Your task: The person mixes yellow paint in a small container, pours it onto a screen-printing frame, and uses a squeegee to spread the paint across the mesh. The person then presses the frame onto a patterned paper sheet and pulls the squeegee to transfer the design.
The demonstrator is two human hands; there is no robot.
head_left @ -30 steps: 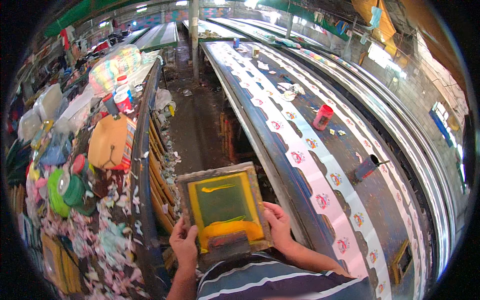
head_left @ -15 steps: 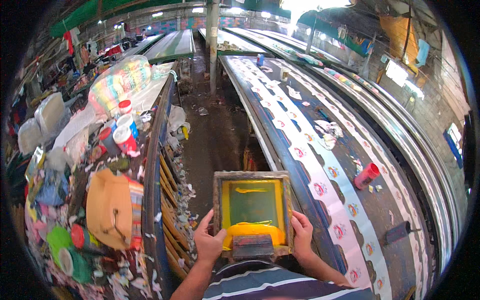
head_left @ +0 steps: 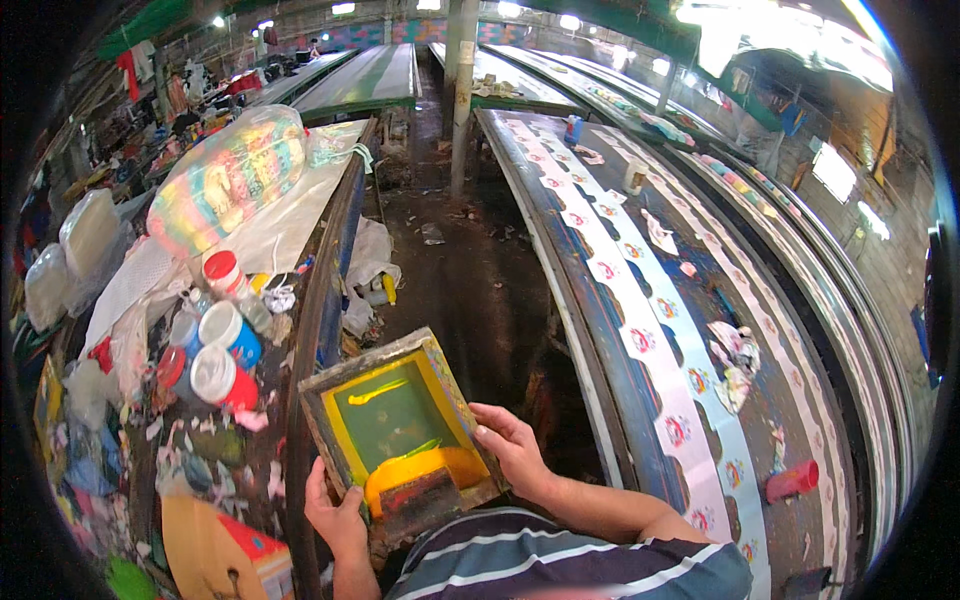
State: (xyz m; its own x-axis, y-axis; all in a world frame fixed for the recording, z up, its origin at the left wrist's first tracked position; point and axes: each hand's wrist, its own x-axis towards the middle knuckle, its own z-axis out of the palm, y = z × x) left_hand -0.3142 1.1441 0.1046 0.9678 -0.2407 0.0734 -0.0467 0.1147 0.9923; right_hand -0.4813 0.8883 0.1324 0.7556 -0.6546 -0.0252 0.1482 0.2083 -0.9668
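I counted one left hand (head_left: pixel 338 512) and one right hand (head_left: pixel 517 455), fingers gripping one framed screen (head_left: pixel 400 422) that held one yellow paste pool (head_left: pixel 425 467) and one dark block (head_left: pixel 420 505).

Right of the pillar (head_left: pixel 463 120), a long table (head_left: pixel 690 300) bears printed strips (head_left: pixel 690 480) and a red jar (head_left: pixel 793 481); left, a bench (head_left: pixel 345 225) bears 2 white-topped tubs (head_left: pixel 230 337).
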